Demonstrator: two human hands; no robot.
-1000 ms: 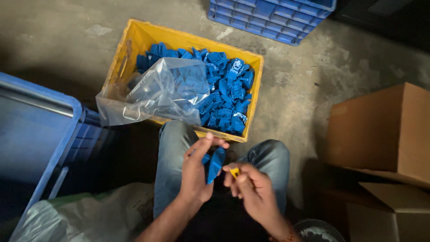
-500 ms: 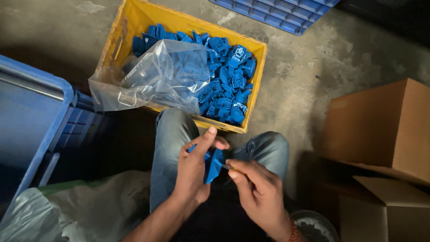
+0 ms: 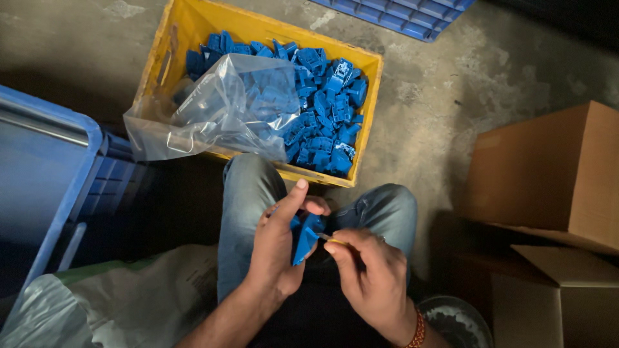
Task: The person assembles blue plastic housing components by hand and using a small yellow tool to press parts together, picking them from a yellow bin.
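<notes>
Blue plastic part (image 3: 305,237) pinched upright in left hand (image 3: 277,248) over the lap, presenting its edge to small yellowish tool (image 3: 335,241) gripped between right hand (image 3: 367,274) fingertips; yellow crate (image 3: 169,55) of like parts ahead.

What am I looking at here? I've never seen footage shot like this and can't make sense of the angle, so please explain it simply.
The picture comes from a camera worn on a person's head, looking down at their own lap and hands. There is no machine. The person sits with knees in jeans over a concrete floor.

The left hand grips a small blue plastic part. The right hand pinches a thin yellowish tool whose tip meets that part.

Ahead of the knees stands a yellow crate full of similar blue parts, with a clear plastic bag draped over its left half. A blue bin is at the left, cardboard boxes at the right, and another blue crate at the top.
</notes>
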